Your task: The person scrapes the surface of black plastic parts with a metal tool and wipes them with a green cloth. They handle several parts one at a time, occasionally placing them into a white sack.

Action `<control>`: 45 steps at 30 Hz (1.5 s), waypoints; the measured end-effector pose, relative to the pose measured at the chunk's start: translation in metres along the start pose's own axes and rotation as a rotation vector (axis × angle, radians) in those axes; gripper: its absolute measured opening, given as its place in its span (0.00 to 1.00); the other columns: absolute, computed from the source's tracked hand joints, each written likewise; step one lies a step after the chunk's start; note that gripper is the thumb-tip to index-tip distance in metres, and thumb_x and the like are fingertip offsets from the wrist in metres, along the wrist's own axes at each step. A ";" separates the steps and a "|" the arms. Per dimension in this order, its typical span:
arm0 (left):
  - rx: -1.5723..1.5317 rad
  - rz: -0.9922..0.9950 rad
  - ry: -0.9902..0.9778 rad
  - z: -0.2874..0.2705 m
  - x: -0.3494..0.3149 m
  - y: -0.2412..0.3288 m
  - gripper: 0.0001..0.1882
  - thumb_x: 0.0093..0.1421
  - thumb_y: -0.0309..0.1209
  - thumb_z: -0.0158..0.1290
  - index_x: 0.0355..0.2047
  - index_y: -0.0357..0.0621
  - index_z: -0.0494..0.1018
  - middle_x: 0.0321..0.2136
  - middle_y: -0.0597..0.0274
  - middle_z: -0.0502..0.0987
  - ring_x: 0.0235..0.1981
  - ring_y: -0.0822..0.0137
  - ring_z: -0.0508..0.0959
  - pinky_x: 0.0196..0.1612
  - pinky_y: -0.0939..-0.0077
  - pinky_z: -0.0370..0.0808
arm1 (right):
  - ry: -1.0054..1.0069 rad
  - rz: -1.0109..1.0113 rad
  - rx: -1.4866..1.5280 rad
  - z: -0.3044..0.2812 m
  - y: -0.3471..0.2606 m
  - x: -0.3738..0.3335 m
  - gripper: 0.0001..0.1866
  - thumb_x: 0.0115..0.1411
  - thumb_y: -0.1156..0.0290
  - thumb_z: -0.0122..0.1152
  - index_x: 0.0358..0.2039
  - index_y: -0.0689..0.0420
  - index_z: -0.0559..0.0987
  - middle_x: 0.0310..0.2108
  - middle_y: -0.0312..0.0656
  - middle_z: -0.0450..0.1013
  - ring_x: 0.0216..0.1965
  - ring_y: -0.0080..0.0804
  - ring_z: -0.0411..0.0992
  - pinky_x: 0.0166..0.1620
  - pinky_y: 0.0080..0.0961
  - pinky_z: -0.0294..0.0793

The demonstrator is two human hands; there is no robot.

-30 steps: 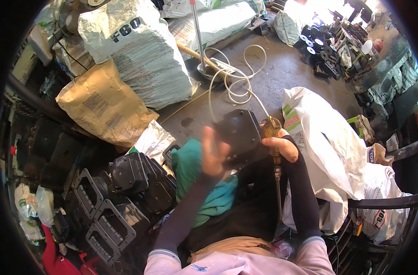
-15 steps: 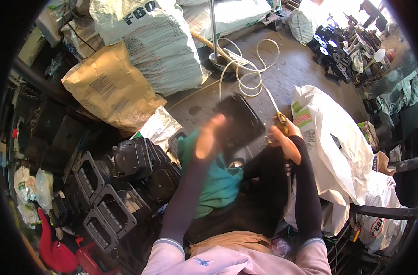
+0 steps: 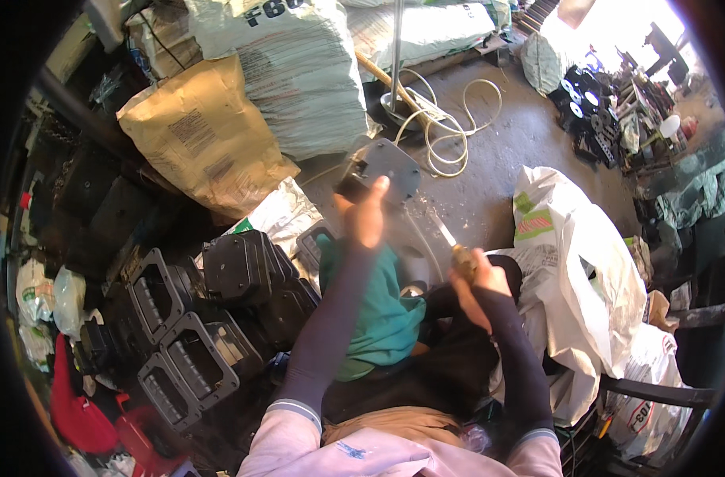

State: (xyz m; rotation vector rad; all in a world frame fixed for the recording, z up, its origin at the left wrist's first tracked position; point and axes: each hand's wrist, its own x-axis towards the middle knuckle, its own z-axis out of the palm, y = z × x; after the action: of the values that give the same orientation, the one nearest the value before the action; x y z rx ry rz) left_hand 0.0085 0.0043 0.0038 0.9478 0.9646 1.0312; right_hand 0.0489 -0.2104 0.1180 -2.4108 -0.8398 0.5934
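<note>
Raised in front of me, my left hand grips a black boxy plastic part, its flat plate side facing up and right. The thumb lies on its near edge. Lower and to the right, my right hand is closed round a yellow-brown hand tool. A slim pale length sticks out from the tool toward the upper left; blur hides whether it is a nozzle or a hose end. A green cloth drapes over my left leg, below the left forearm.
Several similar black housings with open frames are stacked at my left. A brown paper sack and white sacks stand ahead. A pale hose coils on the floor. A white sack stands at my right.
The black part has turned and moved slightly left and up with my left hand. My right hand has lowered with the tool, moving a little left. The view has shifted slightly.
</note>
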 end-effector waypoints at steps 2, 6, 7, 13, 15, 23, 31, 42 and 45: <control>0.064 0.027 -0.069 0.002 -0.004 0.003 0.44 0.50 0.30 0.68 0.63 0.33 0.57 0.59 0.50 0.64 0.59 0.60 0.66 0.62 0.66 0.62 | -0.071 -0.099 -0.051 -0.006 -0.008 0.000 0.17 0.59 0.62 0.63 0.41 0.61 0.72 0.30 0.61 0.76 0.36 0.62 0.76 0.37 0.47 0.74; 0.149 0.210 -0.147 0.006 -0.005 0.003 0.43 0.50 0.32 0.69 0.61 0.34 0.57 0.52 0.49 0.70 0.54 0.59 0.71 0.58 0.66 0.67 | -0.067 -0.077 -0.035 -0.016 -0.023 0.001 0.18 0.62 0.60 0.60 0.44 0.59 0.70 0.29 0.59 0.76 0.34 0.61 0.75 0.38 0.51 0.72; 0.145 0.251 -0.171 0.007 -0.006 0.002 0.43 0.50 0.33 0.69 0.61 0.35 0.57 0.51 0.49 0.71 0.53 0.59 0.72 0.57 0.65 0.68 | -0.181 -0.122 -0.134 -0.017 -0.027 0.000 0.16 0.63 0.61 0.59 0.43 0.59 0.69 0.30 0.59 0.77 0.35 0.60 0.76 0.38 0.50 0.72; 0.221 0.321 -0.343 0.005 -0.023 0.008 0.32 0.52 0.22 0.64 0.56 0.39 0.63 0.50 0.57 0.70 0.50 0.64 0.72 0.55 0.68 0.69 | -0.132 -0.178 -0.140 -0.030 -0.037 0.008 0.19 0.61 0.58 0.60 0.45 0.58 0.69 0.31 0.58 0.77 0.36 0.60 0.76 0.41 0.48 0.74; 0.382 0.486 -0.323 0.004 -0.025 0.010 0.32 0.52 0.21 0.63 0.56 0.40 0.62 0.50 0.57 0.70 0.49 0.65 0.72 0.54 0.68 0.70 | -0.123 -0.249 -0.102 -0.033 -0.034 0.014 0.20 0.61 0.58 0.60 0.46 0.58 0.69 0.31 0.58 0.77 0.36 0.60 0.76 0.41 0.48 0.74; -0.022 0.287 -0.564 -0.004 -0.015 0.016 0.33 0.48 0.20 0.64 0.54 0.42 0.63 0.46 0.59 0.72 0.45 0.67 0.75 0.49 0.70 0.73 | -0.028 -0.114 0.217 -0.059 0.024 0.046 0.15 0.63 0.65 0.59 0.45 0.61 0.73 0.21 0.39 0.71 0.16 0.27 0.70 0.20 0.28 0.70; -0.238 0.151 -0.632 -0.006 -0.013 0.038 0.38 0.50 0.21 0.62 0.61 0.45 0.61 0.50 0.59 0.72 0.50 0.62 0.74 0.54 0.68 0.72 | -0.112 0.002 0.244 -0.046 0.051 0.021 0.15 0.64 0.65 0.58 0.46 0.60 0.72 0.19 0.36 0.68 0.13 0.23 0.67 0.16 0.24 0.68; -0.466 -0.143 -0.784 -0.016 -0.001 0.016 0.30 0.57 0.27 0.56 0.61 0.42 0.64 0.47 0.57 0.76 0.46 0.61 0.78 0.50 0.68 0.76 | 0.092 -0.146 0.086 -0.062 0.021 0.021 0.22 0.61 0.58 0.62 0.45 0.63 0.73 0.27 0.53 0.76 0.29 0.45 0.77 0.35 0.36 0.74; -0.579 -0.262 -0.497 -0.017 0.011 0.010 0.26 0.60 0.28 0.55 0.59 0.43 0.67 0.49 0.59 0.75 0.48 0.62 0.77 0.52 0.67 0.75 | -0.006 0.004 0.113 -0.046 0.032 0.007 0.20 0.60 0.59 0.62 0.44 0.63 0.74 0.32 0.61 0.76 0.38 0.59 0.76 0.41 0.42 0.74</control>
State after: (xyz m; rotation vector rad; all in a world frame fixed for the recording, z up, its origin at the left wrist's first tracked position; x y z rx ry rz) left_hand -0.0078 0.0200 0.0061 0.5308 0.3272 0.7355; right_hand 0.0932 -0.2427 0.1332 -2.3106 -0.7826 0.6327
